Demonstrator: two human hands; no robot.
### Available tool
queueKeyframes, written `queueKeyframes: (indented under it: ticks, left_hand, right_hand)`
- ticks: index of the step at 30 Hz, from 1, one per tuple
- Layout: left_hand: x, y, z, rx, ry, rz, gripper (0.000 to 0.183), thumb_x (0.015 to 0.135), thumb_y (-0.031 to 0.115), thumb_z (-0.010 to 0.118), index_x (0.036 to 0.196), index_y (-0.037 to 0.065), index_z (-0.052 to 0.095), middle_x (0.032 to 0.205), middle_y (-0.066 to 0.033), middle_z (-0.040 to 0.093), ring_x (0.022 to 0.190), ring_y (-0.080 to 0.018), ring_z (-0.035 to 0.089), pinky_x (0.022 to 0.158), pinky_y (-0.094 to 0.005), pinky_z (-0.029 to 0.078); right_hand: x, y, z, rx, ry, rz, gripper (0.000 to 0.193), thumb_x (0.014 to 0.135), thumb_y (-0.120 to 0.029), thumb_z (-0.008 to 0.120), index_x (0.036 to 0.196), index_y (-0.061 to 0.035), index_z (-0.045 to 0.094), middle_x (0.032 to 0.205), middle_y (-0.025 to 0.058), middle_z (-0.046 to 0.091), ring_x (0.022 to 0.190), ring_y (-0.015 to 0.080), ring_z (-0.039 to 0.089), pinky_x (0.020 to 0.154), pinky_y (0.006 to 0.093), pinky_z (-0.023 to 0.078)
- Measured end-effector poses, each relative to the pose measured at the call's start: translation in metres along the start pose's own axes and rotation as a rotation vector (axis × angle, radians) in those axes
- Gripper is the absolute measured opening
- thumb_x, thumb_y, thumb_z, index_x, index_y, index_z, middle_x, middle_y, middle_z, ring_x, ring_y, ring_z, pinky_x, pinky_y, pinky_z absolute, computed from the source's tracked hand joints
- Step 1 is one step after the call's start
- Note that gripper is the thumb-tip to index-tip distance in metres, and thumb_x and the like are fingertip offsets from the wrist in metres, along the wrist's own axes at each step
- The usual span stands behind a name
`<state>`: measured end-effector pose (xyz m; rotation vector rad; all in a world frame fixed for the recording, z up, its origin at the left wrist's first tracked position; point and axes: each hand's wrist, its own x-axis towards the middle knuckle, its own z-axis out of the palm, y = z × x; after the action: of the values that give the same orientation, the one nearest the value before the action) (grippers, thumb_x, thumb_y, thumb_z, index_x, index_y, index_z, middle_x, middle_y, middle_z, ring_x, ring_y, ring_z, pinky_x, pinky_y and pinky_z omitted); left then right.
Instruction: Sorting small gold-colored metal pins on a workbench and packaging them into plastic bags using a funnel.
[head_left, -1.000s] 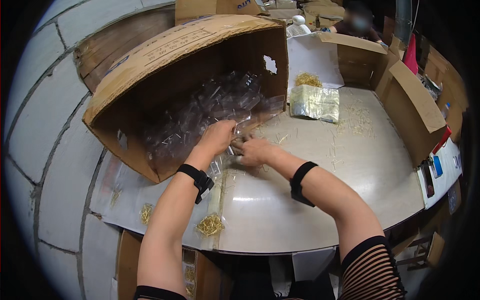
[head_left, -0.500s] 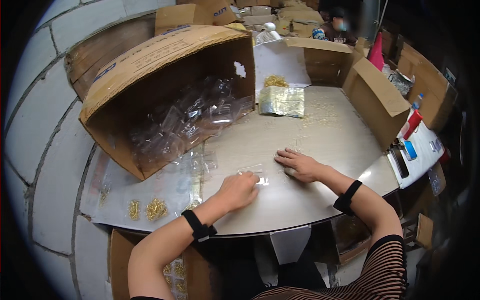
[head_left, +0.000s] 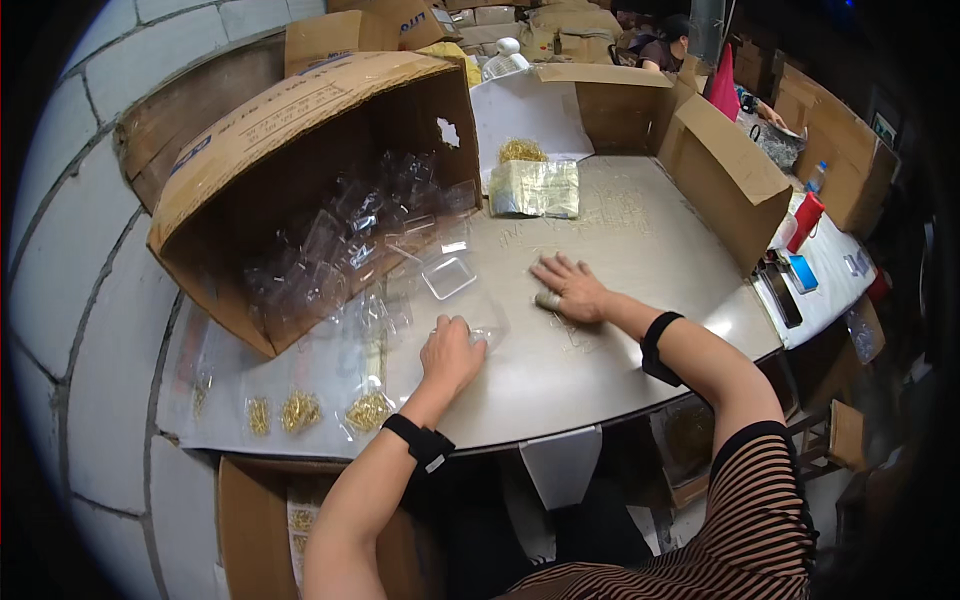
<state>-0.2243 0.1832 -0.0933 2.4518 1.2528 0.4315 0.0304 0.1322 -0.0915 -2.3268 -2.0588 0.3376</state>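
Note:
My left hand (head_left: pixel 453 354) is closed on the near side of a clear plastic box (head_left: pixel 487 338), partly hidden by the fingers. Just beyond it, a square clear plastic piece with a pale rim (head_left: pixel 449 278) lies on the table (head_left: pixel 640 335). My right hand (head_left: pixel 574 290) rests palm down on the tabletop, fingers spread and something pale wrapped on the thumb. A few thin gold pin-like pieces (head_left: pixel 576 342) are scattered by its near edge. More of these gold pieces (head_left: pixel 615 208) lie loose farther back.
A cardboard carton (head_left: pixel 300 110) on its side holds clear plastic boxes (head_left: pixel 350 235). Gold piles (head_left: pixel 300 410) sit at the front left. A yellowish packet (head_left: pixel 535 189) lies before a gold heap (head_left: pixel 522 150). Cardboard flaps (head_left: pixel 725 185) border the right; a co-worker (head_left: pixel 665 50) is behind.
My left hand has drawn back to the left, curled at the clear box. The square clear piece now shows beyond it. My right hand stays flat on the table, its fingers wider apart.

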Motion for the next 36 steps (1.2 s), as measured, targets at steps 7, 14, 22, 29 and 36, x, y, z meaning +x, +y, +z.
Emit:
queueKeyframes:
  ticks: [7,14,22,29,36]
  left_hand:
    - [-0.018,0.019,0.008,-0.066,0.194,-0.088,0.027,0.074,0.014,0.060,0.093,-0.004,0.054,0.105,-0.0200,0.050,0.103,-0.0371,0.051,0.084,-0.0453,0.046]
    - [-0.013,0.011,0.023,-0.233,0.139,-0.207,0.023,0.070,0.010,0.059,0.089,-0.002,0.059,0.097,-0.0184,0.057,0.097,-0.0366,0.054,0.082,-0.0432,0.047]
    - [-0.100,0.021,0.009,-1.315,0.407,-0.228,0.019,0.083,0.007,0.056,0.100,0.001,0.058,0.079,-0.0038,0.056,0.069,-0.0143,0.059,0.057,-0.0251,0.050]
    - [-0.273,-0.010,0.047,-1.627,-0.170,-0.641,0.027,0.089,0.013,0.049,0.114,0.002,0.054,0.112,-0.0135,0.057,0.099,-0.0302,0.062,0.071,-0.0397,0.055]
    - [-0.292,-0.003,0.135,-1.730,-0.729,-0.664,0.055,0.097,0.043,0.034,0.129,-0.001,0.039,0.125,-0.0181,0.050,0.103,-0.0345,0.060,0.073,-0.0388,0.050]
  right_hand:
    - [-0.081,-0.044,0.034,0.077,0.137,-0.189,0.056,0.094,-0.037,0.035,0.140,-0.0055,0.026,0.147,0.0192,0.019,0.137,0.0352,0.014,0.111,0.0448,0.017]
    - [-0.119,-0.036,0.038,0.682,0.400,0.208,0.052,0.092,-0.030,0.044,0.134,-0.0012,0.035,0.144,0.0202,0.027,0.133,0.0322,0.027,0.109,0.0368,0.024]
    - [-0.098,-0.079,0.045,0.292,0.494,0.200,0.061,0.087,-0.037,0.050,0.138,-0.0087,0.030,0.145,0.0179,0.026,0.135,0.0317,0.022,0.110,0.0425,0.020]
    - [-0.118,-0.067,0.025,0.738,0.285,0.037,0.035,0.087,-0.022,0.049,0.119,-0.0108,0.058,0.123,0.0108,0.056,0.116,0.0278,0.051,0.097,0.0289,0.039]
    - [-0.141,-0.107,0.060,0.209,0.382,-0.252,0.039,0.089,-0.024,0.049,0.126,-0.0123,0.051,0.137,0.0105,0.042,0.130,0.0306,0.033,0.107,0.0404,0.028]
